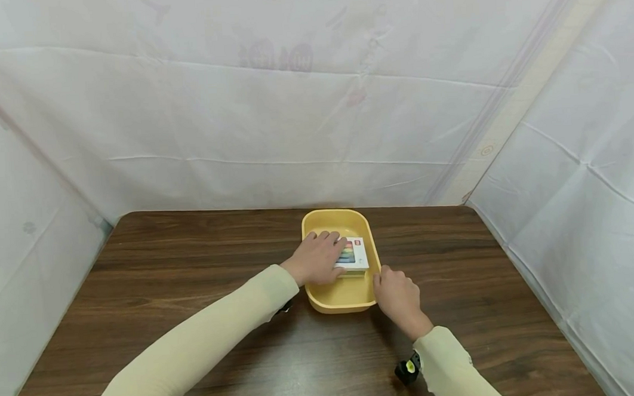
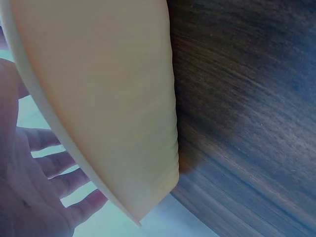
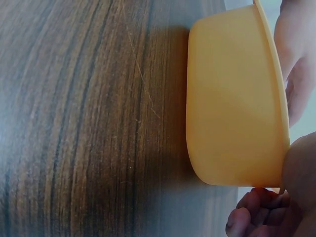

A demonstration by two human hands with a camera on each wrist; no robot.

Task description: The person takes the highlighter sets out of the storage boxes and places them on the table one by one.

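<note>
A yellow plastic bin (image 1: 344, 308) with rounded corners stands on the table. Inside it is a white box (image 1: 360, 258) printed with rainbow-coloured stripes and a small red mark. My left hand (image 1: 317, 261) reaches over the bin's left rim, with its fingers spread and fairly straight over the left part of the box and the thumb at its near edge. In the left wrist view, the bin's wall (image 2: 108, 98) hides the fingertips. My right hand (image 1: 398, 295) grips the bin's rim at the near right corner, its curled fingers (image 3: 242, 219) outside the wall.
The dark wood-grain table (image 1: 190, 246) spreads out on both sides of the bin. White sheeting (image 1: 210, 120) hangs behind the table and along its left and right sides. A black wrist device (image 1: 408, 369) is strapped at the right sleeve.
</note>
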